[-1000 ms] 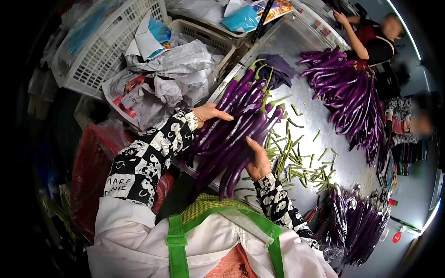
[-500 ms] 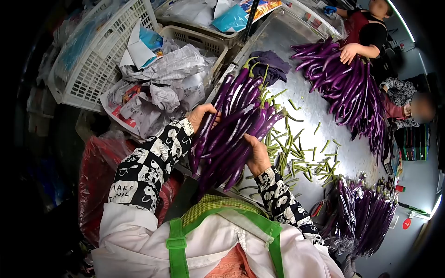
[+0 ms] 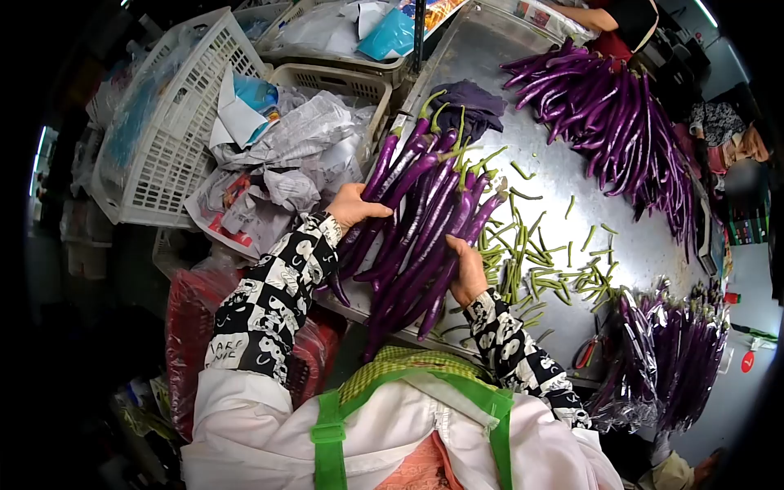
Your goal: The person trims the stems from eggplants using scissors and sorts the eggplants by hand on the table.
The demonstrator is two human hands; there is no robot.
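Note:
A loose bundle of long purple eggplants (image 3: 429,224) lies at the near left edge of the metal table, green stems pointing away from me. My left hand (image 3: 355,207) is closed on the bundle's left side, thumb on top and fingers hidden beneath the eggplants. From the right, my right hand (image 3: 467,273) grips the lower part, its thumb over the outer eggplants and its other fingers out of sight. Cut green stem pieces (image 3: 514,265) lie scattered just right of the bundle. A dark purple cloth (image 3: 469,108) sits crumpled beyond the stems.
Another eggplant pile (image 3: 604,122) covers the table's far right, with a co-worker's arm (image 3: 584,16) behind it. Plastic-wrapped eggplants (image 3: 678,359) stand near right, beside red-handled scissors (image 3: 585,353). Crates of crumpled paper (image 3: 302,122) and a white basket (image 3: 184,122) are at left.
My left hand has shifted its hold, its thumb now lying across the left eggplants, which are spread slightly apart. The co-worker's hand has left the far pile. My view has shifted slightly.

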